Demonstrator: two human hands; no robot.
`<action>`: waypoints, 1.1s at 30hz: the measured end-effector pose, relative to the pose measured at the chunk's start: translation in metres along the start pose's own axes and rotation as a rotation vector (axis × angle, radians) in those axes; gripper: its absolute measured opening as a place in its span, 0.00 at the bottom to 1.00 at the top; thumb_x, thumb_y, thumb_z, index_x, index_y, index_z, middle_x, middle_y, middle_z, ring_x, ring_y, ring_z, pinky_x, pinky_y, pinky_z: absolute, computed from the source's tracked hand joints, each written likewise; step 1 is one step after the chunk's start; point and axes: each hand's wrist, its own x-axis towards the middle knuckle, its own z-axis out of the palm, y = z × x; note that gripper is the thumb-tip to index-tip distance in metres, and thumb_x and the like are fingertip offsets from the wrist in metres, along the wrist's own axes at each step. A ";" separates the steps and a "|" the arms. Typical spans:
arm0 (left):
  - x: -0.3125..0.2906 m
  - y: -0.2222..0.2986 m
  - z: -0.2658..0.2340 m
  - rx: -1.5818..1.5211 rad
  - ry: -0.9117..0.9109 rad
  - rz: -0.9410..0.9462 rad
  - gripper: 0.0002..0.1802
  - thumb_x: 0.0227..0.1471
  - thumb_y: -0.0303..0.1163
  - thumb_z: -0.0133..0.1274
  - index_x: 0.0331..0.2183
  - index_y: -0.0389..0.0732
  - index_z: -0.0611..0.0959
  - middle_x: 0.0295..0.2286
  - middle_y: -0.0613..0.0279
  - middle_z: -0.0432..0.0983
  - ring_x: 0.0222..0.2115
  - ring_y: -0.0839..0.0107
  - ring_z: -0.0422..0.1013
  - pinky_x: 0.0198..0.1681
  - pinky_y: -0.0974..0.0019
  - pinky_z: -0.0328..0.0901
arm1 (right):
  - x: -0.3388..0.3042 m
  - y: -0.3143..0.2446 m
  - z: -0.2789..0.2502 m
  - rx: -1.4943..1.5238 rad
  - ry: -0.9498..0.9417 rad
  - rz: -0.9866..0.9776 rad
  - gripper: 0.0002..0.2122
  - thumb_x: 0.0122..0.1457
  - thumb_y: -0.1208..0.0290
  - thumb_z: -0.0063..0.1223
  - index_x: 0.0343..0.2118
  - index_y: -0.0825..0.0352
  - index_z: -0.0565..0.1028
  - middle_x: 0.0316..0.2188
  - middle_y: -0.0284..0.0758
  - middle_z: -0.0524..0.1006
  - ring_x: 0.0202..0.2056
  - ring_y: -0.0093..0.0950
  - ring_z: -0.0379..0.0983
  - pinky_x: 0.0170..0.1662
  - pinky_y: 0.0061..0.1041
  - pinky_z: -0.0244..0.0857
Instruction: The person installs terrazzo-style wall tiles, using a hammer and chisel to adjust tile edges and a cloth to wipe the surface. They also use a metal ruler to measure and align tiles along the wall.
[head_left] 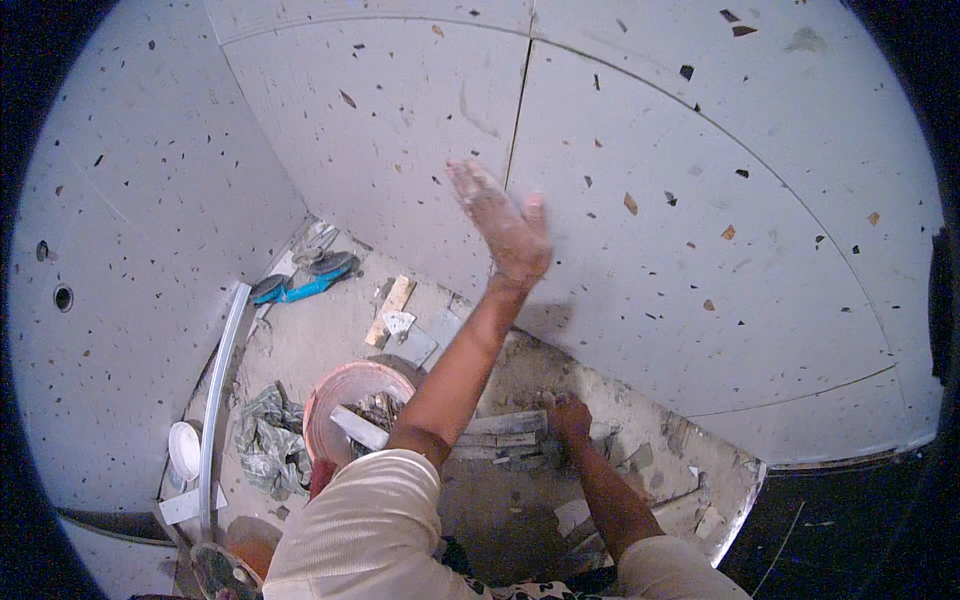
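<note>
Left hand (505, 232) spread by speckled wall (640, 270); right hand (569, 416) low (grip unclear); flat, even palm pressure should suit.

Two big wall tiles (680, 150), pale grey with scattered brown and black flecks, faintly smudged, upright, edge to edge at a thin dark vertical seam, upper centre to right of frame, grey strips (500, 425), long, narrow, dusty, grouped side by side, lying roughly crosswise, lower centre
</note>
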 end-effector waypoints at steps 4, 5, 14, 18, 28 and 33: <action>0.019 0.040 0.005 -0.014 -0.049 0.047 0.49 0.56 0.51 0.40 0.60 0.25 0.37 0.61 0.33 0.26 0.63 0.41 0.24 0.61 0.40 0.22 | 0.001 0.008 0.013 -0.071 -0.009 0.044 0.27 0.56 0.41 0.41 0.34 0.63 0.78 0.35 0.46 0.77 0.38 0.45 0.74 0.43 0.44 0.67; 0.026 0.048 0.005 -0.023 -0.052 0.056 0.50 0.55 0.51 0.40 0.60 0.25 0.37 0.61 0.32 0.25 0.63 0.41 0.24 0.61 0.39 0.22 | 0.003 0.008 0.012 -0.106 -0.020 0.055 0.27 0.56 0.40 0.41 0.33 0.63 0.79 0.35 0.46 0.77 0.38 0.45 0.74 0.43 0.44 0.67; 0.099 0.097 -0.003 0.013 -0.045 0.347 0.52 0.52 0.50 0.48 0.61 0.28 0.40 0.61 0.34 0.31 0.63 0.41 0.28 0.63 0.43 0.25 | -0.018 -0.014 -0.011 0.094 0.034 0.140 0.30 0.54 0.39 0.43 0.41 0.67 0.77 0.38 0.48 0.77 0.43 0.45 0.72 0.49 0.41 0.64; 0.099 0.103 -0.001 -0.052 -0.045 0.428 0.53 0.49 0.48 0.53 0.62 0.30 0.42 0.62 0.38 0.32 0.64 0.44 0.30 0.64 0.47 0.28 | 0.001 0.022 0.020 0.055 0.003 0.083 0.31 0.54 0.39 0.44 0.41 0.69 0.76 0.40 0.49 0.76 0.46 0.44 0.71 0.50 0.41 0.63; 0.076 0.134 -0.044 -0.178 -0.391 0.771 0.34 0.45 0.30 0.58 0.54 0.35 0.68 0.57 0.48 0.58 0.60 0.54 0.52 0.60 0.54 0.51 | 0.002 0.001 -0.002 0.075 -0.150 0.048 0.29 0.57 0.41 0.39 0.42 0.67 0.76 0.39 0.49 0.76 0.44 0.45 0.72 0.51 0.44 0.62; 0.075 0.144 -0.052 -0.265 -0.306 0.763 0.20 0.43 0.24 0.61 0.42 0.39 0.79 0.44 0.55 0.75 0.48 0.60 0.70 0.51 0.60 0.64 | 0.000 0.053 0.015 0.043 -0.067 -0.058 0.25 0.54 0.48 0.43 0.39 0.69 0.76 0.38 0.50 0.76 0.42 0.46 0.73 0.49 0.44 0.64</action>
